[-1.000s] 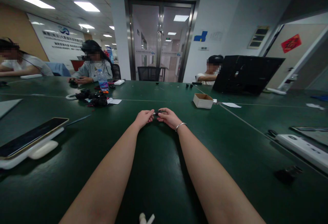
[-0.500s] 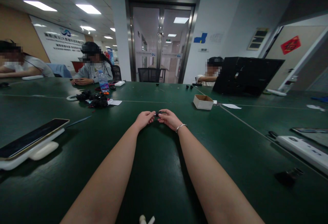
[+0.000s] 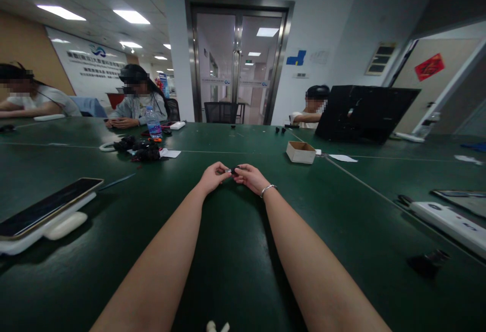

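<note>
Both my arms reach straight out over the dark green table (image 3: 235, 251). My left hand (image 3: 213, 176) and my right hand (image 3: 250, 176) meet at the middle of the table, fingertips pinched together on a small black part (image 3: 232, 170) held between them. The part is too small to make out further. A thin silver bracelet (image 3: 268, 188) circles my right wrist.
A phone (image 3: 45, 206) rests on a white stand at the left. A small cardboard box (image 3: 300, 151) sits ahead right, a black laptop (image 3: 362, 112) behind it. A white power strip (image 3: 448, 220) lies right. Black parts (image 3: 138, 148) and a water bottle (image 3: 153, 122) lie ahead left. Three people sit at the far side.
My hands stay pinched together on the small part and have barely shifted; the view has tilted slightly.
</note>
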A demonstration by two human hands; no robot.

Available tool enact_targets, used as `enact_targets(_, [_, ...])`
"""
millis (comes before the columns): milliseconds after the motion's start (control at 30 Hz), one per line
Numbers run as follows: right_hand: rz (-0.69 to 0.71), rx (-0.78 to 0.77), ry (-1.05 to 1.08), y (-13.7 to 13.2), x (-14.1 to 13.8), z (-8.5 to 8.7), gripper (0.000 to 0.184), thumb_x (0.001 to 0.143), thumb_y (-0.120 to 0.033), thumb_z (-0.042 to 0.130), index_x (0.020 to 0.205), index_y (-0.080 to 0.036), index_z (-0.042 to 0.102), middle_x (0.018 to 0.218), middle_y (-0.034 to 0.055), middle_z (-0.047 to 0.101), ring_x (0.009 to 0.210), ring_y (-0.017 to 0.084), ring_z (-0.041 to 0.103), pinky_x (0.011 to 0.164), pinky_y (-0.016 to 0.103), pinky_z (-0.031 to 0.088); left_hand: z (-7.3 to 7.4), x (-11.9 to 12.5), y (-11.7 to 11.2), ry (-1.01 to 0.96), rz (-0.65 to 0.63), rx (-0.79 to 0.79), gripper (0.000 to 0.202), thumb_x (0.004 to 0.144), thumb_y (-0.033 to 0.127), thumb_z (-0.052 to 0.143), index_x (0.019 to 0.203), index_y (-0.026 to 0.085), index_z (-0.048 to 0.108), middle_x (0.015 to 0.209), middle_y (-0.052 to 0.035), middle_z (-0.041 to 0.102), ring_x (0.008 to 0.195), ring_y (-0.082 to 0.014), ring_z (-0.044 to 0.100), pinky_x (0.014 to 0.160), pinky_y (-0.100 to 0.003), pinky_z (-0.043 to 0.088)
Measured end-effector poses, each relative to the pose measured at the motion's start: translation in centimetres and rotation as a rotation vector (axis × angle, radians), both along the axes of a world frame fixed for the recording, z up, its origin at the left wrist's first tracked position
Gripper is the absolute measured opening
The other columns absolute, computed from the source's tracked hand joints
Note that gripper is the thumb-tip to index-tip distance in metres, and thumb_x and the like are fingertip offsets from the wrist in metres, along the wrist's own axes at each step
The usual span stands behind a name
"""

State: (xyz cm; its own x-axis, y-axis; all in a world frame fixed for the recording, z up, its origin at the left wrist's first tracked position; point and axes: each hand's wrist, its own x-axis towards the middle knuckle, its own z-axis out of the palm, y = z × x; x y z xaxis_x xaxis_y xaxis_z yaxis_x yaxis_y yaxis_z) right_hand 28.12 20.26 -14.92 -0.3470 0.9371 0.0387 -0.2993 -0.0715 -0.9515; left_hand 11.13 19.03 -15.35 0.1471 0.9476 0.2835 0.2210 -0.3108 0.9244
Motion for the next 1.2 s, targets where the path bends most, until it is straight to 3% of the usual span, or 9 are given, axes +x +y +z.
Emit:
enact_targets(500, [-0.036, 0.018, -0.11, -0.3, -0.15, 0.64, 0.026, 0.073, -0.029, 0.071, 0.071, -0.013, 0.05, 0.054, 0.005, 0.062, 0.043, 0.007, 0.055, 0.04, 0.015, 0.045, -0.24, -0.1, 0.19, 0.011, -0.007, 0.051, 0.032, 0.061, 0.035, 0.07, 0.079, 0.017, 0.051, 0.076, -0.0009, 0.058, 0.051, -0.0079, 0.048, 0.046, -0.021, 0.039])
enact_targets(833, [-0.096, 0.004, -0.082, -0.32, -0.02, 0.57, 0.032, 0.068, -0.035, 0.072, 0.064, -0.014, 0.049, 0.046, -0.0017, 0.055, 0.037, 0.003, 0.045, 0.036, 0.012, 0.036, -0.14, 0.11, 0.15, 0.002, -0.027, -0.036, 0.039, 0.064, 0.052, 0.065, 0.072, 0.015, 0.054, 0.062, 0.0006, 0.054, 0.056, -0.0103, 0.05, 0.049, -0.021, 0.038])
enact_targets(1000, [-0.062, 0.019, -0.074, -0.17, -0.02, 0.26, 0.031, 0.063, -0.033, 0.076, 0.073, -0.013, 0.055, 0.049, -0.0017, 0.056, 0.04, 0.004, 0.046, 0.037, 0.013, 0.035, -0.03, 0.17, 0.28, 0.039, 0.03, -0.104, 0.053, 0.074, 0.065, 0.044, 0.06, 0.014, 0.053, 0.05, 0.001, 0.048, 0.045, -0.009, 0.043, 0.047, -0.023, 0.033])
enact_targets(1200, [0.004, 0.016, 0.021, -0.09, 0.24, 0.01, 0.035, 0.061, -0.019, 0.077, 0.089, -0.014, 0.058, 0.061, 0.0, 0.059, 0.051, 0.007, 0.053, 0.047, 0.017, 0.043, 0.3, 0.07, -0.12, 0.153, 0.114, -0.104, 0.058, 0.074, 0.068, 0.038, 0.051, 0.016, 0.05, 0.043, 0.0018, 0.044, 0.042, -0.0102, 0.041, 0.049, -0.024, 0.032])
